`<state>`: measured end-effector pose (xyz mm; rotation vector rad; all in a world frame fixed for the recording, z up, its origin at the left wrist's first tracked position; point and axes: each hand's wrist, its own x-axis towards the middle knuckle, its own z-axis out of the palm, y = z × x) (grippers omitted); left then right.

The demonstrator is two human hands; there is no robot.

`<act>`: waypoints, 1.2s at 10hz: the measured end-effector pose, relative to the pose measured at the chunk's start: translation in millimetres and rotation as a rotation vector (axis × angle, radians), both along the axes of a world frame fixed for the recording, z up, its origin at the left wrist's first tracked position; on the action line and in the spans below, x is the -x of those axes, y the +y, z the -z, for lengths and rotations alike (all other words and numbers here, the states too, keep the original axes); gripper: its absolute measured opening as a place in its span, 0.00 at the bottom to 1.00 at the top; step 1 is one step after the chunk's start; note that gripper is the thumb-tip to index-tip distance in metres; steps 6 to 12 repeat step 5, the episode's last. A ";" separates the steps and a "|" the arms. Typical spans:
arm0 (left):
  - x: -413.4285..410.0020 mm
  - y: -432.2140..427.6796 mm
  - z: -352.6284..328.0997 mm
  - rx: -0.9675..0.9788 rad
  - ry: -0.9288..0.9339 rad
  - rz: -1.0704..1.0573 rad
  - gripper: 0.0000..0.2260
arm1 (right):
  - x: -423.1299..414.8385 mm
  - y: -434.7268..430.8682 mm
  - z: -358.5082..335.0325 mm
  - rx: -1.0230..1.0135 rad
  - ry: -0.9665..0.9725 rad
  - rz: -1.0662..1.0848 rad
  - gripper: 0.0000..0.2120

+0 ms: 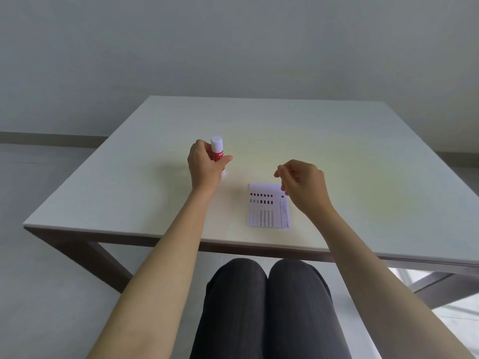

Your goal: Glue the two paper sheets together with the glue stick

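A red glue stick (217, 151) with a white cap stands upright on the table, and my left hand (204, 164) is wrapped around its red body. A small printed paper (267, 207) with black and blue blocks lies flat to the right, near the front edge. I cannot tell whether it is one sheet or two stacked. My right hand (302, 181) hovers over the paper's far right corner with fingers loosely curled and nothing in them.
The pale table (337, 141) stretches wide to the back and right; its front edge runs just below the paper. My knees in dark trousers (267, 294) sit under that edge. A plain wall stands behind.
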<state>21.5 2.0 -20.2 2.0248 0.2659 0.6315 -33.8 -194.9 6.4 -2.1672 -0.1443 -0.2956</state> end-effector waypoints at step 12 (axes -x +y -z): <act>18.8 7.5 -10.5 -0.059 0.067 0.058 0.46 | -11.0 10.2 12.2 0.172 0.093 0.046 0.16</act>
